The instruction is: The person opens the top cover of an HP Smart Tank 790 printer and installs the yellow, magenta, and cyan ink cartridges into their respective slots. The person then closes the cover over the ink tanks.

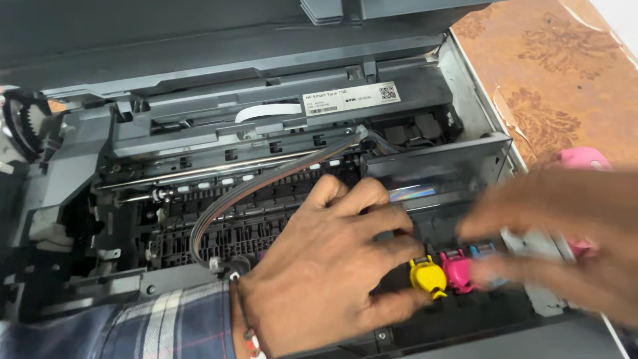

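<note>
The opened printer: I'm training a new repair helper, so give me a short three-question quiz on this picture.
1. True or false: the left hand rests inside the printer, beside the yellow cap.
2. Which cap sits directly right of the yellow one? A) black B) pink C) green
3. What runs in a curve from the printer's upper middle down towards the left wrist?

Key:
1. True.
2. B, the pink cap; a blue cap follows, partly hidden by the blurred right hand.
3. A bundle of thin tubes.
</note>
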